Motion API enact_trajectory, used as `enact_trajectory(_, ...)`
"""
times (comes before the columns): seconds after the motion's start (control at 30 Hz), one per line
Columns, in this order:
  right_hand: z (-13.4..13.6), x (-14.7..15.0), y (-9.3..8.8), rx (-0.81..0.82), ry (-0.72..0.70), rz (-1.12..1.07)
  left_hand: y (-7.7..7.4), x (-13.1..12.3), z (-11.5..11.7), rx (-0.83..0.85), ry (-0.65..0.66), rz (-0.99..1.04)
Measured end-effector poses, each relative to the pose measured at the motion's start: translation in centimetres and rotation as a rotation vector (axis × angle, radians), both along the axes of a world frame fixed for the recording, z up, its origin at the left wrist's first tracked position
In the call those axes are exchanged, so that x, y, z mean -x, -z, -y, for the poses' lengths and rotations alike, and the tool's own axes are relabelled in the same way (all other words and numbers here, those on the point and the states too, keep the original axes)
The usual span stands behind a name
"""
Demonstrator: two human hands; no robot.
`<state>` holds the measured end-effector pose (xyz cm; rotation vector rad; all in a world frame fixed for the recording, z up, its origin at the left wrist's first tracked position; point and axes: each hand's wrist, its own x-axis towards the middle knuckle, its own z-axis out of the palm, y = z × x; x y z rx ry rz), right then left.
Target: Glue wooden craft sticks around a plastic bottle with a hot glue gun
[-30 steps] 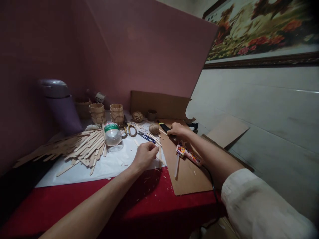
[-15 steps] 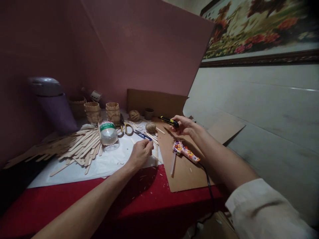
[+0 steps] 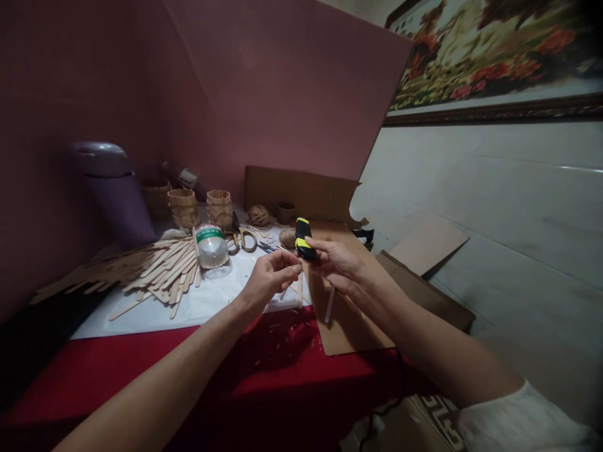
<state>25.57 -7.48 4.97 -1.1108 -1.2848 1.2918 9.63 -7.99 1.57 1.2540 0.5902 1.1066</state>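
Note:
My right hand (image 3: 336, 263) is closed on a black and yellow utility knife (image 3: 304, 238), which stands upright over the cardboard's left edge. Just left of it, my left hand (image 3: 273, 276) is pinched, its fingertips close to the knife's lower end; whatever they hold is too small to make out. Beneath my right hand, a translucent glue stick (image 3: 330, 306) shows on the cardboard (image 3: 360, 329), and the glue gun is hidden. A twine ball (image 3: 287, 237) sits behind the knife. Scissors (image 3: 247, 240) lie beyond my left hand.
A fan of wooden sticks (image 3: 162, 270) covers the white sheet (image 3: 141, 317) beside a plastic bottle (image 3: 211, 248). Two wooden cups (image 3: 183, 209) and a purple flask (image 3: 120, 207) stand behind. Another twine ball (image 3: 259, 215) and a small pot (image 3: 285, 212) are at the back.
My right hand has moved left with the utility knife and turned it upright, close to my left hand. The glue gun is now covered from view. The camera view has shifted slightly.

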Motion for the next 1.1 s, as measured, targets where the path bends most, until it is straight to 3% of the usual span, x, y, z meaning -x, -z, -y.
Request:
enact_trajectory(0.2, 0.3, 0.4, 0.5, 0.006, 0.080, -0.037, -0.1, 0.1, -0.2, -0.030, -0.085, -0.013)
enact_trajectory(0.6, 0.5, 0.9, 1.3, -0.011, 0.130, -0.065, -0.7, 0.4, -0.1, 0.036, -0.044, 0.015)
enact_trajectory(0.83, 0.8, 1.9, 1.4, -0.001, 0.116, -0.132, -0.4, 0.3, -0.3, 0.050, -0.116, 0.061)
enact_trajectory(0.97, 0.1, 1.0, 0.7, -0.004, 0.124, -0.074, -0.5, 0.4, -0.4, 0.033, -0.102, 0.075)
enact_trajectory(1.1, -1.9, -2.1, -1.1, -0.066, 0.166, -0.036, -0.5, 0.4, -0.5, 0.059, -0.150, 0.051)
